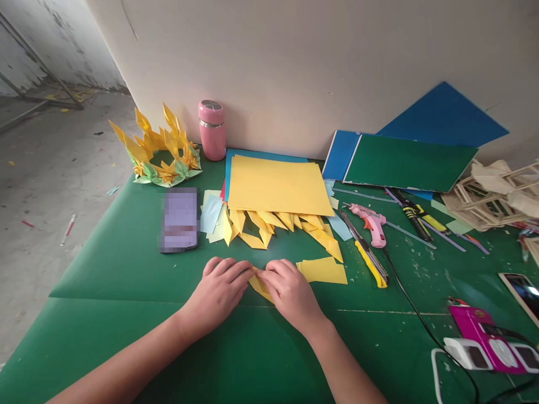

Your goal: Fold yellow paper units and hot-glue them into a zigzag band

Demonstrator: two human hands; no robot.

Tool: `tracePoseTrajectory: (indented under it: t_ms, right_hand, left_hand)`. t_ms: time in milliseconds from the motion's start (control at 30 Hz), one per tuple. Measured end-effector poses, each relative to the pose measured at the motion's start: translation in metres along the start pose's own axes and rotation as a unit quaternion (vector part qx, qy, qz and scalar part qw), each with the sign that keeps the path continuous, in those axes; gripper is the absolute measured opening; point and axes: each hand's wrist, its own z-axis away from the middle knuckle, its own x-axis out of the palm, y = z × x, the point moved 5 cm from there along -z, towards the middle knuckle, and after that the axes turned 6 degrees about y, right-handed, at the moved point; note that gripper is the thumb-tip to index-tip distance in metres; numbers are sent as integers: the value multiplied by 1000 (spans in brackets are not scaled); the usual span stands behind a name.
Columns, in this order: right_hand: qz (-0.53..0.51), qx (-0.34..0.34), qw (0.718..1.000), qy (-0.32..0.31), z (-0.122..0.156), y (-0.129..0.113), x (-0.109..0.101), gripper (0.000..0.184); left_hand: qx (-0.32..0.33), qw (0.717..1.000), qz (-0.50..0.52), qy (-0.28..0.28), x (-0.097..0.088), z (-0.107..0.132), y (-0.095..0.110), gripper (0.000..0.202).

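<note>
My left hand (219,289) and my right hand (288,292) lie side by side on the green table (126,331), fingers curled and pressed down on a small folded piece of yellow paper (259,285). Most of that piece is hidden under the fingers. Just to the right of my right hand lie loose yellow paper squares (324,270). Beyond the hands is a heap of folded yellow paper points (273,224) under a large yellow sheet (275,185).
A yellow and green paper wreath (162,151) and a pink flask (211,130) stand at the back. A yellow utility knife (368,255), a pink glue gun (373,221), blue and green card sheets (408,163), a power strip (480,350) and a phone (180,220) lie around.
</note>
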Motion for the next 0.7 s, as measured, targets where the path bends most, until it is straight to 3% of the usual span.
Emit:
tracePoseTrajectory:
  t_ms: [433, 700]
  right_hand:
    - [58, 54, 994, -72, 3, 7, -13, 24]
    - [87, 41, 995, -40, 0, 7, -5, 22]
  left_hand:
    - [33, 999, -15, 39, -4, 0, 4, 26]
    - [-14, 999, -1, 33, -2, 2, -1, 25]
